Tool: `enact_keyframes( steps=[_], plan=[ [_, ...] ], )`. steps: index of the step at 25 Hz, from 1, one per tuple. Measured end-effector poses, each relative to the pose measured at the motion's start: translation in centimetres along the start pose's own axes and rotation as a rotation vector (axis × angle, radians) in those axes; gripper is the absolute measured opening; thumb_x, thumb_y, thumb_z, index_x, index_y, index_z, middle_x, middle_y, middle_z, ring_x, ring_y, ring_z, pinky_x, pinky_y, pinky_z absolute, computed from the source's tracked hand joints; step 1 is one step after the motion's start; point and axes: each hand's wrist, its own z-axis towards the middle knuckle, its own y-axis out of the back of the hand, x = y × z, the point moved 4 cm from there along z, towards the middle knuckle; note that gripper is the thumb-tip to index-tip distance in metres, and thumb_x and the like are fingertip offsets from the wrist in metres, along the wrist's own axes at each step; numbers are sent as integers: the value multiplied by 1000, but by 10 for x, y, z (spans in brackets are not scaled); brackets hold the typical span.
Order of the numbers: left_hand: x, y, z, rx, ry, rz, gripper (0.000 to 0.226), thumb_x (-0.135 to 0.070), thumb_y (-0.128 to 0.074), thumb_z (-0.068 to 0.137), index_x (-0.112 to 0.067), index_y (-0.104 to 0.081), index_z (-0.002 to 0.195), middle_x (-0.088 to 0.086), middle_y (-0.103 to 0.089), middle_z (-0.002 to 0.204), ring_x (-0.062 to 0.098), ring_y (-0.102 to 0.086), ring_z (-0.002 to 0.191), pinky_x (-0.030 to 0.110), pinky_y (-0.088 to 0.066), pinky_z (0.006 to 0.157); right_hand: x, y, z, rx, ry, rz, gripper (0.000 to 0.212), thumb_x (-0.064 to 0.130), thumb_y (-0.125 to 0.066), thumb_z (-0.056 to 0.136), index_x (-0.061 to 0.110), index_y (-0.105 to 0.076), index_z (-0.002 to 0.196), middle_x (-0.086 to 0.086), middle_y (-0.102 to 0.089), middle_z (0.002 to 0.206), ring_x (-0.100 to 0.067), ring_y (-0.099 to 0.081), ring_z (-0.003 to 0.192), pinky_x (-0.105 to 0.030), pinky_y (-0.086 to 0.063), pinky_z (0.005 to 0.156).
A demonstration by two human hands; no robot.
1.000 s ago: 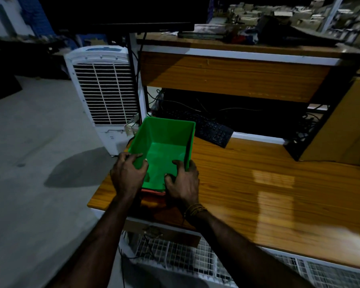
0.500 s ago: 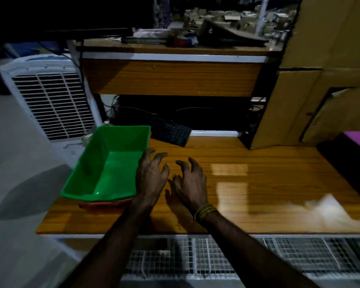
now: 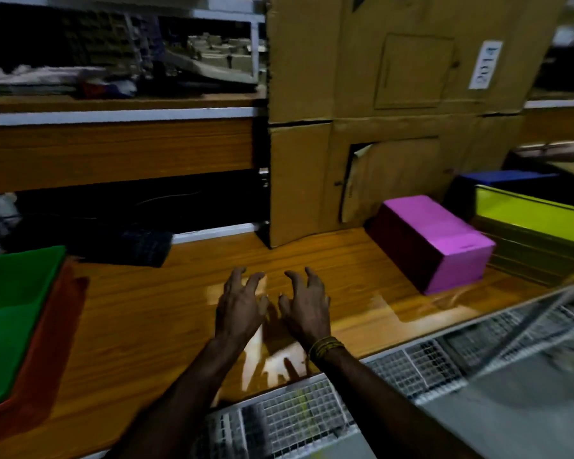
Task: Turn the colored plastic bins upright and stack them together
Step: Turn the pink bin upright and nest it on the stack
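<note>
Dim shelving and a tall cardboard box [image 3: 395, 104] back a wooden worktop [image 3: 166, 313]. Left of the box, at the worktop's edge, a green bin [image 3: 14, 313] is seen upright, nested in a red bin [image 3: 57, 329]. At the box's right foot a pink bin [image 3: 441, 240] lies upside down, with a yellow bin [image 3: 537, 220] and a blue bin [image 3: 504, 180] beyond it. Nothing is held: the left hand [image 3: 241, 308] and right hand [image 3: 307, 308] hover over the worktop, fingers loosely curled and spread. The step in hand is judged to be fetching the next bin; the pink bin would need to be gripped, flipped and carried to the stack. On the box a white label [image 3: 486, 64] is seen, its writing perhaps "2014", though blurred.
</note>
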Motion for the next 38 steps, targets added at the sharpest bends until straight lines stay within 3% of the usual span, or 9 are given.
enact_keyframes(
  steps=[6,14,25,29,32,35,38],
  plan=[
    [-136,-87,30,141,-114,-61,52,-32,-59,91,-31,-43,140,4,-28,152,26,-37,135,38,-43,102,-155,81,50,-150,-180,-47,49,36,-53,88,29,-42,136,-12,-29,152,-32,-28,139,-51,-34,104],
    [-258,-153,64,284,-258,-31,57,-34,-58,92,-30,-36,144,7,-22,155,29,-37,135,39,-46,100,-283,135,105,-224,-389,-163,54,39,-60,82,26,-44,132,-13,-33,147,-35,-34,133,-53,-39,98],
    [-289,-173,86,317,-274,-24,60,-34,-56,93,-30,-30,147,6,-16,158,27,-33,138,38,-42,106,-343,129,161,-6,-356,-207,70,39,-59,90,31,-22,149,-5,-13,160,-39,-4,147,-66,-29,105],
    [-290,-181,92,337,-277,-13,60,-30,-57,92,-30,-31,146,7,-18,157,27,-33,139,38,-42,106,-347,123,156,-80,-262,-276,56,25,-56,93,24,-35,145,-13,-33,150,-44,-17,142,-49,-31,111],
    [-292,-187,97,350,-288,-13,63,-29,-57,91,-31,-29,148,7,-19,158,26,-28,142,38,-37,110,-342,122,143,-130,-201,-241,52,8,-53,92,23,-41,141,-12,-39,146,-42,-22,141,-44,-34,110],
    [-296,-190,104,366,-315,-27,66,-27,-59,90,-30,-28,149,6,-19,159,26,-22,145,38,-31,114,-333,126,125,-143,-158,-140,49,7,-53,90,19,-47,137,-15,-41,144,-42,-20,142,-49,-31,114],
    [-292,-194,108,380,-356,-19,69,-28,-61,89,-29,-27,149,6,-18,160,29,-17,148,40,-27,116,-322,132,95,-151,-133,3,51,22,-51,83,18,-51,134,-15,-41,145,-42,-17,144,-54,-33,112]
  ],
)
